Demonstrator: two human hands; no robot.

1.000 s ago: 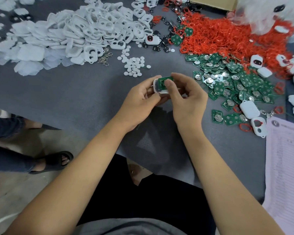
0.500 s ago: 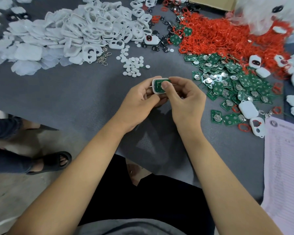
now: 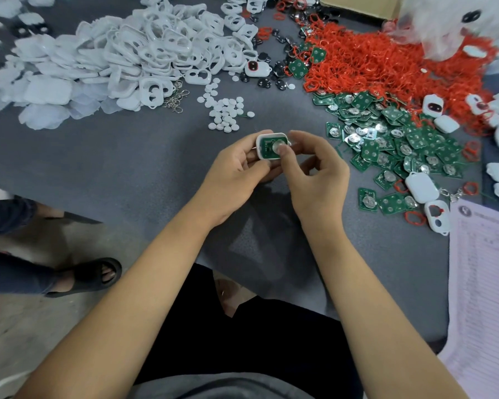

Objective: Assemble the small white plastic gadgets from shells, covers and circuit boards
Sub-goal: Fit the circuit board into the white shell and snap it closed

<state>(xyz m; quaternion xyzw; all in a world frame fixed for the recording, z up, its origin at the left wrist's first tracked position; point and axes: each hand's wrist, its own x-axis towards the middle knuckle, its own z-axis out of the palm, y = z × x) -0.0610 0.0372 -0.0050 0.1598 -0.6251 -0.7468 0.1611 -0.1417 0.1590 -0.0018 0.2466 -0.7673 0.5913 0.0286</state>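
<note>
Head view shows both forearms reaching out over the near edge of the grey worktop (image 3: 127, 156), so the work sits raised above its middle, well in sight. Left hand (image 3: 236, 171) grips a white shell (image 3: 260, 145) by its sides, fingers curled round it, open face turned up toward the eyes; that hold probably keeps the cavity steady and readable. A green board (image 3: 268, 148) lies inside the shell, its round silver cell uppermost. Right hand (image 3: 314, 165) has its thumb tip pressed on the board at the cell, the other fingers curled loosely behind the shell's far edge, seemingly to brace it while the board is seated. I judge this step to be pushing the board home before a cover goes on.

Just right of the hands a heap of boards (image 3: 392, 145) spreads toward the worktop's right edge, within easy reach of the right hand, with a few closed white units (image 3: 419, 187) among them and a printed sheet (image 3: 484, 283) at the right edge. Beyond the hands lie small white discs (image 3: 225, 113). Farther, toward the far left corner, white covers and shells (image 3: 121, 56) are piled; toward the far right, red rings (image 3: 386, 61).
</note>
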